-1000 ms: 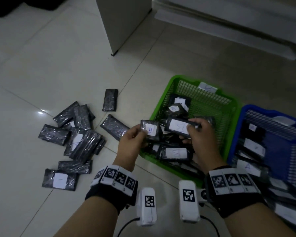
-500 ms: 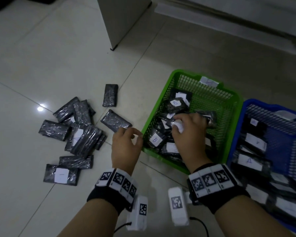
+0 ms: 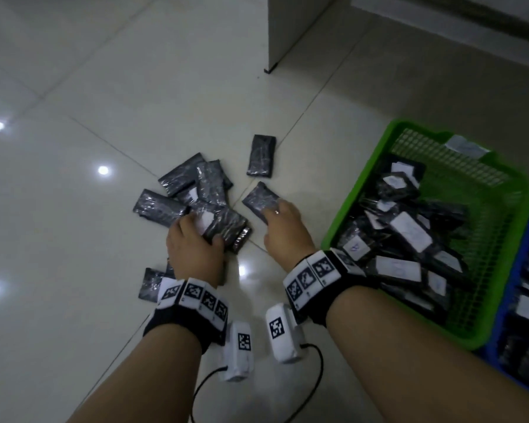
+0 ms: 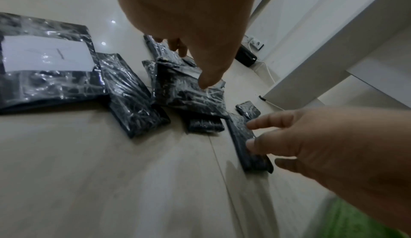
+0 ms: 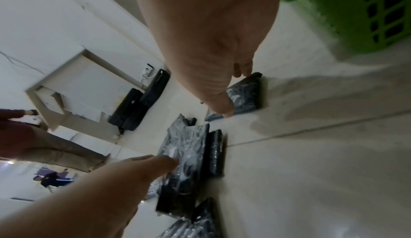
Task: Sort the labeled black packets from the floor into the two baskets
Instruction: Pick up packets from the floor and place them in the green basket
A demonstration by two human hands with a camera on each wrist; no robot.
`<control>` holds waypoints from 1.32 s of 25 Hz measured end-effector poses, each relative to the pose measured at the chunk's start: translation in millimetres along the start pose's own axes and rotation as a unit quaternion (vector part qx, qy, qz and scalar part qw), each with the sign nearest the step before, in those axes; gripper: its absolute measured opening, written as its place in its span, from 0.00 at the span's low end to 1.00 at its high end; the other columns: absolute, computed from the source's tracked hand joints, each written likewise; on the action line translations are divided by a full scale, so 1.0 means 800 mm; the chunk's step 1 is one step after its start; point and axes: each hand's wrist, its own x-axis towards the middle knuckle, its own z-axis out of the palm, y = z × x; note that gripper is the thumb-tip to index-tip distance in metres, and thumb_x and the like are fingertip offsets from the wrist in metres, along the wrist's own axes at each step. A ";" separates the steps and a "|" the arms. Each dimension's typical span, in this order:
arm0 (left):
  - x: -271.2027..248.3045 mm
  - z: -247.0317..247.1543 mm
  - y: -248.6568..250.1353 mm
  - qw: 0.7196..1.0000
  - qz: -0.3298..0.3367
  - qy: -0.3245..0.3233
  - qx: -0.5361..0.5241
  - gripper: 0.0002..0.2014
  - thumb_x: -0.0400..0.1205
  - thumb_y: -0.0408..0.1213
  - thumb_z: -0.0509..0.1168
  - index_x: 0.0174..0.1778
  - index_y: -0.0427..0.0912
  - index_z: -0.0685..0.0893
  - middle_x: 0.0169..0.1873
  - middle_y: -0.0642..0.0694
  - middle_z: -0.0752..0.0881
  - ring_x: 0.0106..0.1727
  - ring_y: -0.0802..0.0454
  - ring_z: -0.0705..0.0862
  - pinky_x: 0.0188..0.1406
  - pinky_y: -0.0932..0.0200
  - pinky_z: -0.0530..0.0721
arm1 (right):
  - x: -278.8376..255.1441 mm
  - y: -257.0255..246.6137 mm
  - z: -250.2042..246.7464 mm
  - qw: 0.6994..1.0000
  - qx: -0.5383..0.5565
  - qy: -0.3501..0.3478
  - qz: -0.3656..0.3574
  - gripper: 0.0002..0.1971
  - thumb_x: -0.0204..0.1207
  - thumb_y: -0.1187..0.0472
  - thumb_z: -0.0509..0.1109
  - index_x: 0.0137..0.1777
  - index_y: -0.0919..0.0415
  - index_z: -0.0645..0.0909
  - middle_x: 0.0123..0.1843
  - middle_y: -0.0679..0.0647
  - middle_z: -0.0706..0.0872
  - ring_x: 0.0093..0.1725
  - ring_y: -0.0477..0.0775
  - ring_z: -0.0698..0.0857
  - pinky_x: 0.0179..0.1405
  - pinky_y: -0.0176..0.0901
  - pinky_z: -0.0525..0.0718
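Observation:
Several black plastic-wrapped packets lie piled on the floor (image 3: 177,206). My left hand (image 3: 193,239) is down on the pile. Its thumb and fingers grip opposite edges of a white-labelled packet (image 3: 226,221); the left wrist view shows the thumb tip on that packet (image 4: 189,94). My right hand (image 3: 283,221) grips a single packet (image 3: 258,198) just right of the pile, thumb at its near end and fingers over the far end (image 5: 246,94). Both packets still lie flat. The green basket (image 3: 359,181) and the blue basket (image 3: 503,303) to the right hold labelled packets.
One packet (image 3: 261,160) lies alone beyond the pile, and a labelled one (image 3: 150,282) sits by my left wrist. A white cabinet (image 3: 287,32) stands on the floor behind. A person (image 5: 44,141) stands farther off. Shiny floor tiles stretch out to the left.
Both hands left the green basket, where their two labelled packets now lie, and moved left and down onto the floor packets. The head view swung left with them.

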 end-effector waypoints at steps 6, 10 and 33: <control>0.009 0.003 -0.014 0.996 -0.075 -0.042 0.023 0.37 0.70 0.46 0.76 0.73 0.40 0.69 0.66 0.35 0.71 0.66 0.34 0.71 0.68 0.42 0.71 | 0.010 0.004 0.025 0.992 -0.126 0.029 0.010 0.24 0.73 0.69 0.65 0.69 0.56 0.68 0.72 0.58 0.68 0.66 0.64 0.70 0.55 0.54 0.75; 0.004 0.003 -0.015 0.993 -0.062 -0.057 -0.082 0.36 0.65 0.44 0.80 0.67 0.47 0.71 0.62 0.43 0.77 0.59 0.42 0.80 0.62 0.46 0.80 | 0.008 0.000 0.011 0.999 -0.001 0.035 0.040 0.21 0.72 0.71 0.64 0.65 0.63 0.69 0.64 0.62 0.75 0.59 0.64 0.75 0.52 0.50 0.75; -0.079 0.043 0.178 0.844 -0.049 -0.222 -0.486 0.22 0.77 0.24 0.66 0.65 0.49 0.78 0.50 0.42 0.85 0.47 0.48 0.86 0.45 0.53 0.87 | -0.133 0.177 -0.141 0.843 0.358 0.331 0.228 0.14 0.74 0.68 0.62 0.53 0.50 0.78 0.48 0.57 0.84 0.41 0.58 0.83 0.34 0.45 0.79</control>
